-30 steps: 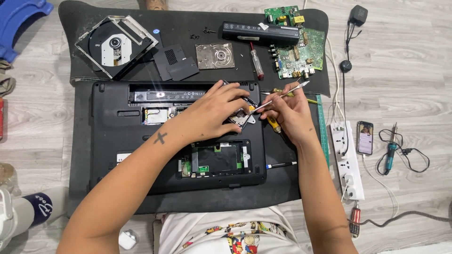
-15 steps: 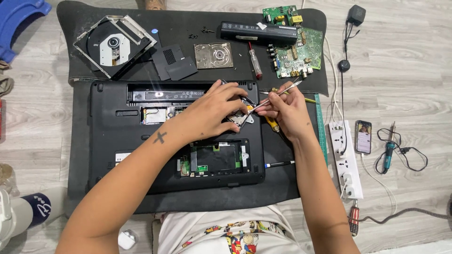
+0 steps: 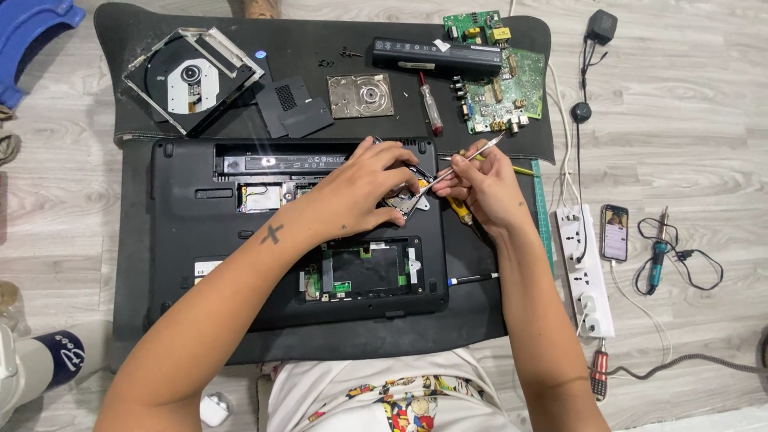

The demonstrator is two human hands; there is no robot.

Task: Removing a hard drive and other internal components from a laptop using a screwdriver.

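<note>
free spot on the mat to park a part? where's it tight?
Free: mat strip between laptop and power strip; wood floor far right. Crowded: mat's top edge, around optical drive, hard disk, circuit boards.

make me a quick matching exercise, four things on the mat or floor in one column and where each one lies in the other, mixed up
Things:
1. optical drive
2. phone
3. green circuit board
4. soldering iron

Places:
A. far right on the floor, its cord looped beside it
B. top left corner of the black mat
C. top right of the mat, right of the long battery
D. on the floor just right of the white power strip

Pairs: 1-B, 2-D, 3-C, 4-A
</note>
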